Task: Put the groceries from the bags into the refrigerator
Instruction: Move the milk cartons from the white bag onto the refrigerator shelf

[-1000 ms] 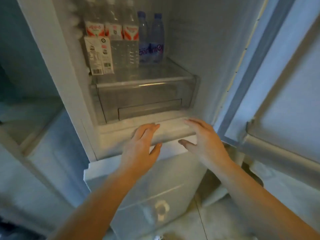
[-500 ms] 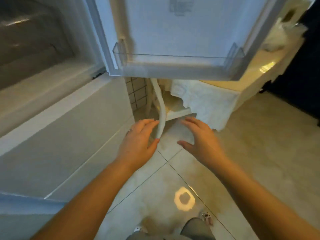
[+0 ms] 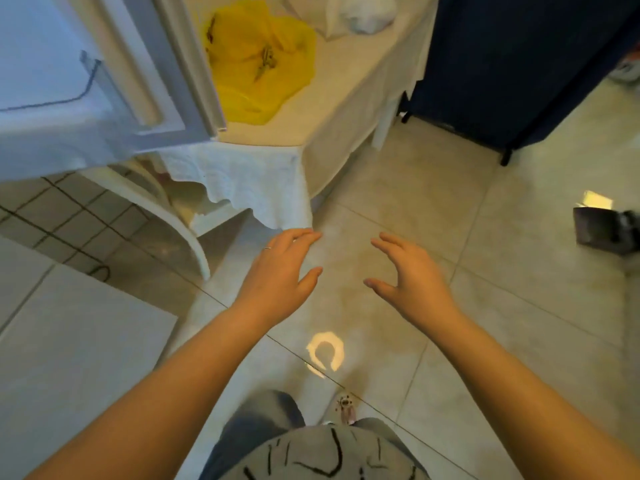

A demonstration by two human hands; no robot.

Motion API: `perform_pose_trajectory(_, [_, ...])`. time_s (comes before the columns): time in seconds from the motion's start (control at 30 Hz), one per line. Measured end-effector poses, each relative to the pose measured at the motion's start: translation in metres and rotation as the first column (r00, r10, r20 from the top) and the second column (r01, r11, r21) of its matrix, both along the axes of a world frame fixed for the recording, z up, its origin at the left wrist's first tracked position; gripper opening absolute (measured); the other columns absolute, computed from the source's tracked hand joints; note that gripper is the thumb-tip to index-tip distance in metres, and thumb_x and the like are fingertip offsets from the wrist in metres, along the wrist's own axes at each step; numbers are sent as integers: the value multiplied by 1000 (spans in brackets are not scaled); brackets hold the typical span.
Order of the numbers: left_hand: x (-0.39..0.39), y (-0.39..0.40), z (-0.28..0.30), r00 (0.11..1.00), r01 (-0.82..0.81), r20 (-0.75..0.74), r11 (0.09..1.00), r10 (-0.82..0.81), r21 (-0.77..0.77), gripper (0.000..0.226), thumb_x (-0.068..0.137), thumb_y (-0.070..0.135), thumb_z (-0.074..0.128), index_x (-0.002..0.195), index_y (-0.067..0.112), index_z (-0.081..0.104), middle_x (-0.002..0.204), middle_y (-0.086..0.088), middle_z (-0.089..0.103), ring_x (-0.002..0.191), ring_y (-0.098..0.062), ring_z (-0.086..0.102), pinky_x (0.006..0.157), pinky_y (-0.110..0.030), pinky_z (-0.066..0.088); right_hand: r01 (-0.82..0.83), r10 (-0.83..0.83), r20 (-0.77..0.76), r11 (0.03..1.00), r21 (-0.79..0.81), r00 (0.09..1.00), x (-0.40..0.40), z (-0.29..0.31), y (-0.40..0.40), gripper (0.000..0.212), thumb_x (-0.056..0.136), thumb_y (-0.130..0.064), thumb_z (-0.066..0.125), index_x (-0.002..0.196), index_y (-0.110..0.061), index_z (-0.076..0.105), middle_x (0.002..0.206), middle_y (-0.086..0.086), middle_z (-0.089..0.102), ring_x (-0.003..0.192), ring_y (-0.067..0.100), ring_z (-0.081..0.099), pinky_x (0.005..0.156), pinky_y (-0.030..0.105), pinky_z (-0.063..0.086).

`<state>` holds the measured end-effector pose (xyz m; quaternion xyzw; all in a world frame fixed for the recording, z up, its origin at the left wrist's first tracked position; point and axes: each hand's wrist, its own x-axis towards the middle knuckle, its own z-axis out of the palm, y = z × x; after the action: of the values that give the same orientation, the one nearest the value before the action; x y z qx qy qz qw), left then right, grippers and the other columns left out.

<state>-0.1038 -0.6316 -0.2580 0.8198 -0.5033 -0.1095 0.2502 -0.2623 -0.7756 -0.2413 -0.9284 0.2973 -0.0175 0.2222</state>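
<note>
1. I am standing in a home kitchen, on a floor of large pale glossy tiles [image 3: 433, 188].
2. At my upper left the refrigerator door [image 3: 114, 64] hangs open, a clear door shelf [image 3: 52, 98] on its inner side.
3. Just beside it is a table [image 3: 346, 81] under a white cloth, with a yellow plastic bag [image 3: 263, 53] and a white bag [image 3: 367, 12] on it.
4. A white chair [image 3: 166, 216] is tucked under the table.
5. Small tiles [image 3: 69, 216] cover the wall low at my left.

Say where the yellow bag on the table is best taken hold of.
Probably at the gathered, crumpled top near the middle of the yellow bag, coming from above: it lies slumped on the table, its sides spread flat. Both the left hand and the right hand are free.
</note>
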Motion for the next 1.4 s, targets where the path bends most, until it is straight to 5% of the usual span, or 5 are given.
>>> perform_pose_trajectory(0.3, [35, -136, -12, 1000, -2, -26, 999, 3, 34, 51, 91, 30, 57, 138, 18, 42, 139, -3, 43, 128, -22, 39, 105, -39, 36, 12, -13, 12, 998, 55, 1000, 25, -14, -132, 66, 84, -35, 66, 142, -20, 37, 150, -1, 31, 138, 16, 26, 110, 23, 17])
perform_pose_trajectory(0.73, [196, -379, -8, 995, -75, -58, 997, 75, 2, 49, 91, 26, 57, 137, 16, 43, 137, -7, 45, 125, -24, 41, 104, -32, 31, -19, 19, 18, 1000, 4, 1000, 191, 9, -372, 64, 86, -35, 64, 142, -22, 36, 151, -3, 30, 137, 14, 26, 108, 21, 17])
perform_pose_trajectory(0.9, [251, -457, 6, 994, -106, -12, 994, 106, -19, 48, 90, 25, 60, 135, 12, 46, 136, -9, 49, 124, -25, 44, 105, -35, 33, -33, 33, 51, 999, 12, 998, 249, 18, -452, 64, 85, -33, 65, 141, -22, 37, 150, -5, 31, 136, 11, 26, 100, 10, 8])
perform_pose_trajectory(1.1, [307, -548, 4, 959, -283, -5, 957, 283, -68, 49, 89, 26, 62, 134, 16, 46, 137, -5, 48, 127, -21, 42, 107, -33, 32, -107, 105, 90, 994, 13, 990, 328, 14, -569, 64, 85, -33, 66, 141, -21, 38, 150, -4, 31, 138, 15, 26, 111, 24, 17])
perform_pose_trajectory(1.4, [382, -687, 29, 847, -530, -7, 842, 532, -104, 50, 88, 25, 62, 135, 16, 46, 139, -5, 46, 130, -21, 40, 109, -30, 26, -344, 334, 177, 939, 25, 926, 446, 29, -750, 61, 83, -28, 69, 138, -20, 44, 147, -5, 36, 135, 15, 30, 103, 17, 20])
